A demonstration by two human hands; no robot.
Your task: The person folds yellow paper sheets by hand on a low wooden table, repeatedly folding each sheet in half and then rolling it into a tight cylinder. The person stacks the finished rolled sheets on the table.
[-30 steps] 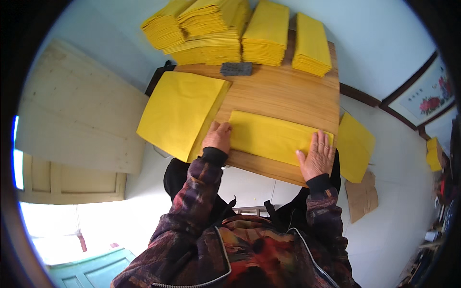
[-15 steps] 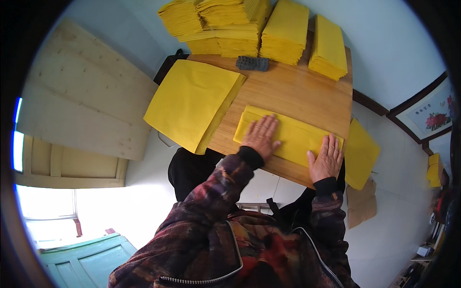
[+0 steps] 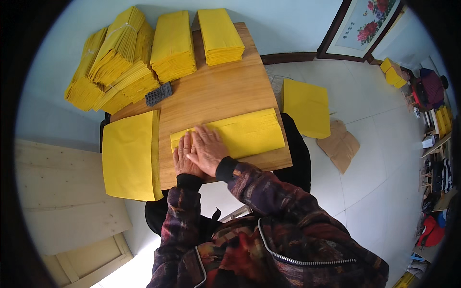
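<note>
A long strip of folded yellow paper [image 3: 252, 134] lies across the front of the wooden table. Both hands rest at its left end, side by side and touching. My left hand [image 3: 185, 157] lies flat on the end of the strip, fingers pointing away from me. My right hand [image 3: 209, 148] presses flat beside it, its fingers stretched over the paper and its thumb against the left hand. Neither hand grips anything. To their left, a wide pile of yellow sheets [image 3: 128, 156] hangs over the table's left edge.
Bundled yellow paper [image 3: 117, 53] is heaped at the back left of the wooden table [image 3: 221, 91]. Two neat stacks, one in the middle [image 3: 173, 43] and one to its right [image 3: 218, 33], stand alongside. A dark grey bumpy block [image 3: 159, 94] sits before them. Brown paper [image 3: 339, 144] lies on the floor.
My right hand has moved from the strip's right end to its left end, beside my left hand. The view has swung to the right. The strip stays on the table.
</note>
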